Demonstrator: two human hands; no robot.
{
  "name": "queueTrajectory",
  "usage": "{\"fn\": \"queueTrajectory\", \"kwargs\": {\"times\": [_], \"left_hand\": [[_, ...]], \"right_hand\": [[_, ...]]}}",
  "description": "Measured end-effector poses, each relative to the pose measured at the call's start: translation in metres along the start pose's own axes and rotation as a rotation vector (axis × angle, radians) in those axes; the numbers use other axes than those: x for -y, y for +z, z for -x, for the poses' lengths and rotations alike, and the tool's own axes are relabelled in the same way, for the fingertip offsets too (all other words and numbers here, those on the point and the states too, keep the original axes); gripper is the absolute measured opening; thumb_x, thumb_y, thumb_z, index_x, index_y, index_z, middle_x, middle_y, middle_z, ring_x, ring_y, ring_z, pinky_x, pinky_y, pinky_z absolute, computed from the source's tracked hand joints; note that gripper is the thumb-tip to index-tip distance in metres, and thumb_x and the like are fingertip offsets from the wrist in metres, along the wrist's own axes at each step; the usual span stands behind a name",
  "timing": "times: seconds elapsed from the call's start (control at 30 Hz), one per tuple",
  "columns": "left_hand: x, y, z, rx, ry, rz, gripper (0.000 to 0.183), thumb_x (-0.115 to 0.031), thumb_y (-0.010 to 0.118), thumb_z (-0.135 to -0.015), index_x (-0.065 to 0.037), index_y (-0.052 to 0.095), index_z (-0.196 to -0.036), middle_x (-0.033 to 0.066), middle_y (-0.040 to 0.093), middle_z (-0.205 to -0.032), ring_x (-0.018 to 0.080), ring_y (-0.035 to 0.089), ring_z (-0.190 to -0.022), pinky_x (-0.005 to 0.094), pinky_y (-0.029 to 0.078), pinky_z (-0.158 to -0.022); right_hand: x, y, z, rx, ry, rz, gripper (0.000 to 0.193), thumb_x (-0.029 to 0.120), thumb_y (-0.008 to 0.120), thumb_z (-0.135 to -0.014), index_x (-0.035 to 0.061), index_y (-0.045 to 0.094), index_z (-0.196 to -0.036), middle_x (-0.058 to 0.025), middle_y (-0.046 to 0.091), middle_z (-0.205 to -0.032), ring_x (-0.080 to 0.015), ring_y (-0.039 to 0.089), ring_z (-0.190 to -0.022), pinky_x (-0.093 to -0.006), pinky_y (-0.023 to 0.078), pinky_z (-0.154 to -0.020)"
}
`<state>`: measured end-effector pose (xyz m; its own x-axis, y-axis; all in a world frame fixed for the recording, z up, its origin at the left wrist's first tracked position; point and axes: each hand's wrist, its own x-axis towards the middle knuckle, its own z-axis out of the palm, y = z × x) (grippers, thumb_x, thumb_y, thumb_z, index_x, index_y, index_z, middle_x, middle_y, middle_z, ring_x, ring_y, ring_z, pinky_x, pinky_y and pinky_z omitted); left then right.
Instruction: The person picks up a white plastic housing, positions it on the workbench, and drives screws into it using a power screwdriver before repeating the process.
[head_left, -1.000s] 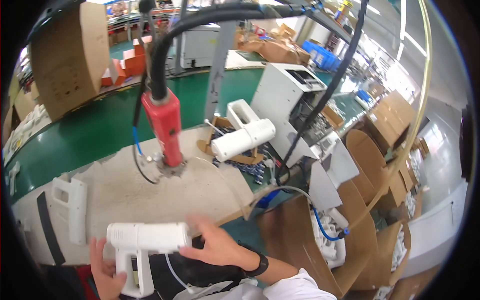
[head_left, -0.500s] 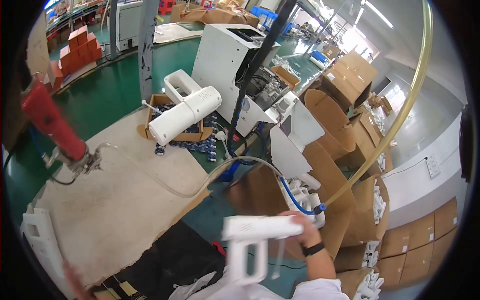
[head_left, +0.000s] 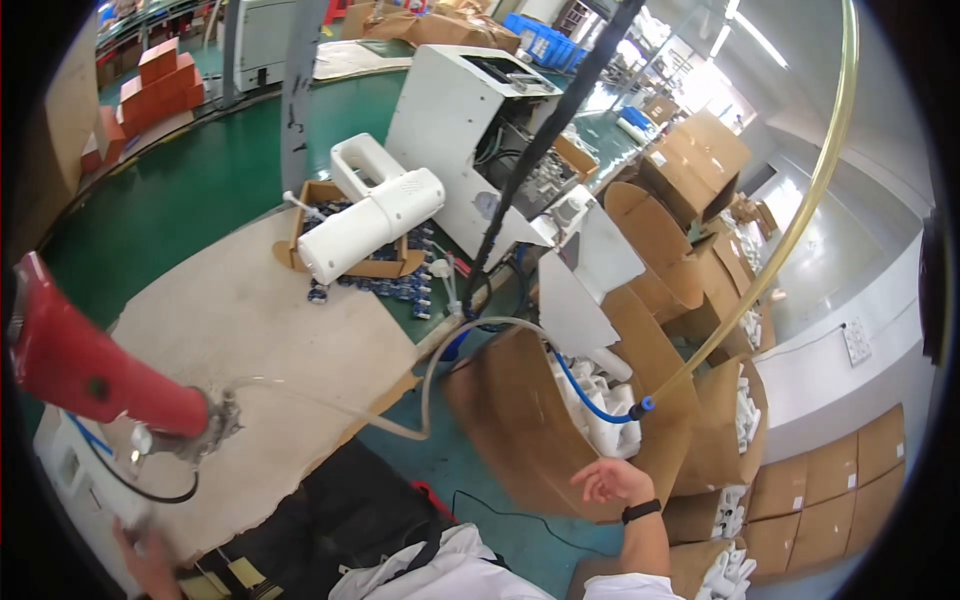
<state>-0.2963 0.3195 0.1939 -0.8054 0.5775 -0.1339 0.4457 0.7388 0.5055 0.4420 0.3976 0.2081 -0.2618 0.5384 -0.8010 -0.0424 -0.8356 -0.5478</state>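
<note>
My right hand, with a black band on its wrist, hangs beside a brown carton. It is empty, its fingers apart and loosely curled. White plastic housings fill that carton. At the lower left, my left hand is blurred against the near end of a white plastic housing; whether it grips it I cannot tell. Over the table's left side hangs a red handheld tool with a metal head and a clear hose. A white gun-shaped housing with a loop handle rests on a small open box.
A beige board covers the table. Small blue parts lie around the small box. Behind stands a white machine with an open side. A dark post and a yellowish hose cross the space. More cartons stand at right.
The white gun-shaped housing has left my right hand, which now hangs empty by the carton. The red tool has swung lower and nearer. My left hand has shifted slightly onto the housing at left.
</note>
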Motion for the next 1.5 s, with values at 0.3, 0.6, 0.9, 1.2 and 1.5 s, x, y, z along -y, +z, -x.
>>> {"fn": "queueTrajectory", "kwargs": {"times": [0.3, 0.6, 0.9, 1.2, 1.5], "left_hand": [[-0.126, -0.048, -0.019, 0.027, 0.841, -0.376, 0.094, -0.019, 0.085, -0.050, -0.007, 0.043, -0.133, 0.0195, 0.035, -0.142, 0.0427, 0.029, -0.132, 0.0489, 0.028, -0.107], [-0.101, -0.029, -0.095, -0.070, 0.418, -0.356, 0.078, -0.042, 0.080, -0.058, -0.008, 0.052, -0.122, 0.0159, 0.051, -0.126, 0.0358, 0.046, -0.118, 0.0500, 0.033, -0.101], [-0.172, 0.028, -0.036, 0.191, 0.693, -0.343, 0.062, -0.058, 0.070, -0.060, -0.005, 0.065, -0.092, 0.0129, 0.065, -0.090, 0.0291, 0.064, -0.088, 0.0381, 0.051, -0.077], [-0.177, 0.026, -0.031, 0.202, 0.668, -0.359, 0.065, -0.061, 0.068, -0.063, -0.005, 0.064, -0.095, 0.0112, 0.065, -0.090, 0.0269, 0.063, -0.089, 0.0379, 0.047, -0.076], [-0.175, 0.027, -0.032, 0.228, 0.650, -0.438, 0.072, -0.065, 0.066, -0.066, -0.006, 0.062, -0.107, 0.0111, 0.065, -0.092, 0.0282, 0.062, -0.090, 0.0369, 0.043, -0.081]], "right_hand": [[0.146, 0.319, -0.033, 0.781, -0.530, 0.991, 0.054, 0.011, 0.073, -0.075, 0.0012, 0.052, -0.124, -0.0096, 0.067, -0.089, -0.0141, 0.062, -0.070, -0.0249, 0.050, -0.063], [0.224, 0.549, -0.096, 0.202, -1.473, 0.397, 0.058, 0.012, 0.074, -0.075, 0.0008, 0.044, -0.123, -0.0095, 0.055, -0.107, -0.0170, 0.055, -0.098, -0.0327, 0.045, -0.081], [0.212, 0.557, -0.121, 0.351, -1.352, 0.070, 0.015, 0.003, 0.064, -0.082, 0.0012, 0.057, -0.095, -0.0041, 0.059, -0.070, -0.0081, 0.053, -0.050, -0.0217, 0.041, -0.046], [0.203, 0.576, -0.116, 0.314, -1.468, 0.074, 0.008, 0.004, 0.063, -0.084, -0.0020, 0.057, -0.084, -0.0035, 0.054, -0.054, -0.0103, 0.051, -0.041, -0.0227, 0.039, -0.040], [0.197, 0.587, -0.139, 0.301, -1.402, 0.079, 0.007, 0.005, 0.060, -0.085, -0.0004, 0.056, -0.084, -0.0036, 0.055, -0.056, -0.0103, 0.051, -0.042, -0.0233, 0.040, -0.040]]}}
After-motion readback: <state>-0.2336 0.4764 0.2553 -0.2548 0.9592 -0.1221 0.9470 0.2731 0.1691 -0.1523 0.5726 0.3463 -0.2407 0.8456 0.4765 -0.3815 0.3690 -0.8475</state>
